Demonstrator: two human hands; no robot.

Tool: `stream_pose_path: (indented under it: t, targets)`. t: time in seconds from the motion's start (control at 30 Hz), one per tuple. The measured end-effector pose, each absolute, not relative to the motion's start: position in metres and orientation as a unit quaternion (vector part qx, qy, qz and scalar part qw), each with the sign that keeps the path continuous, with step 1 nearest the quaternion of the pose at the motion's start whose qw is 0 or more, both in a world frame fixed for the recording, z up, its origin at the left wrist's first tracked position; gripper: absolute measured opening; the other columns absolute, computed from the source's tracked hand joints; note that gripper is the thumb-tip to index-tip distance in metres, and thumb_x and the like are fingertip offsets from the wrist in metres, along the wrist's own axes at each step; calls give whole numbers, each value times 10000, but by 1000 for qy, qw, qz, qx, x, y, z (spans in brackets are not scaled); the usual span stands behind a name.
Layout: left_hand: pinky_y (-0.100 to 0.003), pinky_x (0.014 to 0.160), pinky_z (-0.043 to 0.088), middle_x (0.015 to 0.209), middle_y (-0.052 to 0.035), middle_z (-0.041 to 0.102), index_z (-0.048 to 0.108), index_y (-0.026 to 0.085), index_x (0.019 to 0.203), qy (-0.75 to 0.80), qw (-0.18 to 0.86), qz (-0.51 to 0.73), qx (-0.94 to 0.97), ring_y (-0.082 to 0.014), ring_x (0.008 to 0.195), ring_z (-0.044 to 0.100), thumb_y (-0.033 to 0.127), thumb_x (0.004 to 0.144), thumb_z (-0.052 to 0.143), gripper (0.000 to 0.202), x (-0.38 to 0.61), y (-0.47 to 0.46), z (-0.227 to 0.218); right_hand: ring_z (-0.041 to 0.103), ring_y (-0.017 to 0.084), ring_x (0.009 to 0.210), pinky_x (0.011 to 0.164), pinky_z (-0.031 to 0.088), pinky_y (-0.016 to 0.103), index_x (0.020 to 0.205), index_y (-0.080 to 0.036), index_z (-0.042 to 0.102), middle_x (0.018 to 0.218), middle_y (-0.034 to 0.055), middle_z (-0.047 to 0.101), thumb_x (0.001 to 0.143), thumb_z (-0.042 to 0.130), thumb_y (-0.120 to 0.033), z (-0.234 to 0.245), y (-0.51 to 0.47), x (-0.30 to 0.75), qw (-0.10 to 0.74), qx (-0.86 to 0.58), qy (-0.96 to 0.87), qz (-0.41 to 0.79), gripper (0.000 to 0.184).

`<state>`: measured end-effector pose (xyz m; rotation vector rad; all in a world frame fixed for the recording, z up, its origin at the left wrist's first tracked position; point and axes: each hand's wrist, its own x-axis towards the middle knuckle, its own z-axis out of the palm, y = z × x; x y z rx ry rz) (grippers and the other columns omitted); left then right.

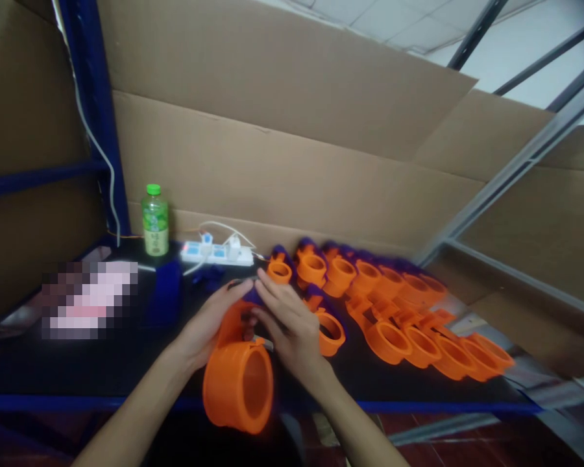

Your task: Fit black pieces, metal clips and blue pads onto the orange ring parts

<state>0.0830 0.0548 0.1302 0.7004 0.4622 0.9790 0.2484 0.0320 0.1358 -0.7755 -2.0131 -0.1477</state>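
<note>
Both my hands hold one large orange plastic ring-shaped part (238, 383) just above the near edge of the black table (78, 363). My left hand (209, 324) grips its back from the left, fingers curled round it. My right hand (292, 324) lies over its top from the right, fingers bent and pressing on a darker blue piece (252, 297) at its upper end. The part's open mouth faces me.
Two rows of several similar orange parts (394, 305) lie to the right. A green-capped bottle (154, 220) and a white power strip (217, 253) stand at the back by the cardboard wall (282, 162). Blue pieces (168, 292) lie left of my hands.
</note>
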Motion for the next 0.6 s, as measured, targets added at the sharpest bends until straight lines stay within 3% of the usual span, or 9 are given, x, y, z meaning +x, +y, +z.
stream_pose_path:
  t: [0.1,0.23,0.33,0.47,0.6]
  targets:
    - [-257,713,555,961,-48,715,647,216,1111,208,754,515,349,-159,804,683,389,831,774,353,81,60,126,622,209,1178,1014,529,399,1443,-293,543,1454,59,579,907,630,-41,141,37,246,472,-315,-818,-93,599]
    - [-224,650,519,890,-5,692,621,256,1151,278,650,580,405,-137,743,658,454,823,766,410,75,70,120,614,213,1055,936,552,410,1401,-252,589,1413,59,615,926,583,-40,150,46,237,433,-341,-825,-122,520]
    - [-234,624,526,913,-22,696,628,233,1105,293,622,576,442,-153,746,668,516,832,729,406,71,72,121,628,217,1026,955,545,449,1338,-273,644,1371,44,648,940,588,-95,161,49,229,423,-351,-831,-90,440]
    - [-256,706,563,981,-47,729,608,215,1020,276,604,618,420,-189,871,715,458,792,787,379,66,71,129,685,224,1021,895,584,425,1199,-278,728,1267,53,712,929,653,-280,180,61,225,474,-343,-803,117,280]
    - [-273,659,583,924,-31,737,607,225,976,247,598,675,354,-192,766,738,437,787,789,338,56,68,139,671,137,644,561,572,268,1062,-180,728,972,75,759,998,485,-398,176,101,212,552,-380,-680,299,333]
